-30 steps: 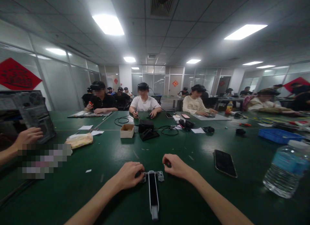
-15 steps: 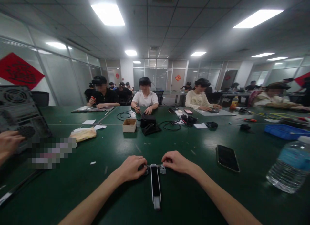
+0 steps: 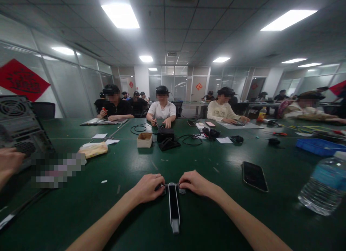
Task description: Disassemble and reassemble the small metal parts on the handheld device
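A long, narrow device [image 3: 174, 204] with a white rim, a black middle and a grey end lies on the green table before me, its grey end pointing my way. Small grey pieces stick out on both sides of its far end. My left hand [image 3: 148, 188] is closed with its fingertips at the left piece, which the fingers mostly cover. On the other side, my right hand [image 3: 198, 184] has its fingers bent down onto the right grey piece [image 3: 182, 191]. I cannot make out the exact grip of the fingertips on either side.
A phone [image 3: 254, 176], a water bottle [image 3: 323, 186] and a blue tray [image 3: 320, 146] are to the right. Ahead stand a small box [image 3: 144, 140] and a black device [image 3: 165, 134]. At left, another person's hand [image 3: 10, 161] is by a computer case [image 3: 23, 130]. Co-workers sit opposite.
My right hand has shifted slightly left and its fingers have come down over the right grey piece. My left hand and the device have hardly moved.
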`<action>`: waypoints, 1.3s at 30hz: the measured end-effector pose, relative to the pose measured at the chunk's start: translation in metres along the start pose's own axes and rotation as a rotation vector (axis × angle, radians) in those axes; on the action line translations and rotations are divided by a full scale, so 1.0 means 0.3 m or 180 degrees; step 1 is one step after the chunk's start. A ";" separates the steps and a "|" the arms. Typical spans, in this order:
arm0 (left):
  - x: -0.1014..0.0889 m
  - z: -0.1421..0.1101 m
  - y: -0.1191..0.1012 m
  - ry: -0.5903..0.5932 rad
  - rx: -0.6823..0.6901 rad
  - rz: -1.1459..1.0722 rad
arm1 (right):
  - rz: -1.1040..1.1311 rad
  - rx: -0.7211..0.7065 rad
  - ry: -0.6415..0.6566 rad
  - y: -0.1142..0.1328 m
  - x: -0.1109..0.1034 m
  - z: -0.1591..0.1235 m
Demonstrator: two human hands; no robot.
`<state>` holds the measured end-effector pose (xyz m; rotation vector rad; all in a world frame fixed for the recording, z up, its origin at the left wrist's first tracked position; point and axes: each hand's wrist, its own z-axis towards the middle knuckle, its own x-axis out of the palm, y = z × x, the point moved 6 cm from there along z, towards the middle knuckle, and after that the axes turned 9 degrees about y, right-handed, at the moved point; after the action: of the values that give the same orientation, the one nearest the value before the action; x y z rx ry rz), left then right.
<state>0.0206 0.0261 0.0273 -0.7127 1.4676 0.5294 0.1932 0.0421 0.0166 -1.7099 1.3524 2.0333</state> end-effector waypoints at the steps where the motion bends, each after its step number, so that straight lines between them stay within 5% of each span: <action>1: 0.002 0.001 0.000 -0.0004 0.0014 0.0029 | -0.0060 -0.0058 0.0001 0.002 0.000 0.002; 39: 0.018 0.008 0.009 0.0056 0.0008 -0.0145 | -0.0186 0.0194 -0.0202 0.065 -0.047 -0.019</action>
<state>0.0207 0.0292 0.0216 -0.7488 1.4646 0.4875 0.1897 0.0325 0.0392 -1.6258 1.3151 1.9766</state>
